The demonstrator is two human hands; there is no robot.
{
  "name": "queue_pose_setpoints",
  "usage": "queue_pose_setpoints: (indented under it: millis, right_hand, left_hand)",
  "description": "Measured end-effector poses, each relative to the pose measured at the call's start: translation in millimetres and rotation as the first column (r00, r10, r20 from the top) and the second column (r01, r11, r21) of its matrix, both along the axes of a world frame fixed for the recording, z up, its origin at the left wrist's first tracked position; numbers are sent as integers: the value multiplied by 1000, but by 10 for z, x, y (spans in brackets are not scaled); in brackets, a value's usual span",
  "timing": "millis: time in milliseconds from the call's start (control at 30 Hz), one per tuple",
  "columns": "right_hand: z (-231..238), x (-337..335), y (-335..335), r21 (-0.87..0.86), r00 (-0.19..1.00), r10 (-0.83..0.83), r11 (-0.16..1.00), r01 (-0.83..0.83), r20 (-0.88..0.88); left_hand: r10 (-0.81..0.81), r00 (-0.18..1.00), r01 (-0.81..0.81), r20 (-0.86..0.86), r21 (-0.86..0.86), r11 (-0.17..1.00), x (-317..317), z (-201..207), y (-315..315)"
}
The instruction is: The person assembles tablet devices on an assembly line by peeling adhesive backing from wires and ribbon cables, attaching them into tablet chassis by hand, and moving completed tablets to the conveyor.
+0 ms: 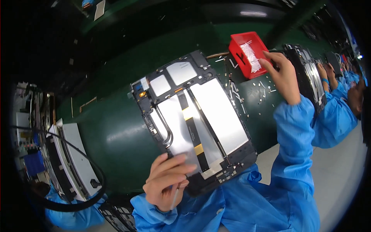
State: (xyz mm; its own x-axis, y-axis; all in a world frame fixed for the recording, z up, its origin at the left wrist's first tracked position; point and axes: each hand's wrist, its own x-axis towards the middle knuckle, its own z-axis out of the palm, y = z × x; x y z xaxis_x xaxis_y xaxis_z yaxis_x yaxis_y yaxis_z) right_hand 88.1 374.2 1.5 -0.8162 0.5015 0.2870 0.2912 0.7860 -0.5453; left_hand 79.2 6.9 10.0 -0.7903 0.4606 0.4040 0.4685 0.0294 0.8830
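Observation:
An opened tablet (218,116) with silver plates, black frame and a flex cable down its middle lies slanted in front of me. My left hand (166,181) is at its lower left edge, fingers curled over the corner. Between those fingers is a thin pale stick (176,198); its exact kind is unclear. My right hand (284,73) reaches to the right rim of a red bin (236,44), thumb and forefinger apart, nothing visible between them. Inside the bin lies a heap of small white strips (250,58).
Loose white scraps (235,92) are scattered on the green table (116,131) beside the bin. A stack of similar tablets (309,77) stands on the right, near a co-worker's blue sleeve (336,125). Pale panels (79,158) and a black cable (83,152) are at the left.

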Motion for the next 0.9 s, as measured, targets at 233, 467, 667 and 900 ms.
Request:
queue_pose_setpoints:
  millis: [233,467,667,900]
  right_hand:
    - [675,606,-1670,-295,840,540,794,-531,-58]
    - [281,544,-1947,-206,766,590,741,-639,-255]
    - [304,541,-2017,-132,813,574,802,-582,-96]
    - [312,539,-2021,-127,804,588,794,-595,-91]
  left_hand:
    - [-9,1000,6,-20,-134,991,-333,-40,79]
    - [-8,999,4,-42,-103,995,-364,-97,99]
    - [-14,1000,13,-16,-67,998,-381,-143,93]
    - [-29,999,27,-23,-63,998,-397,-141,98]
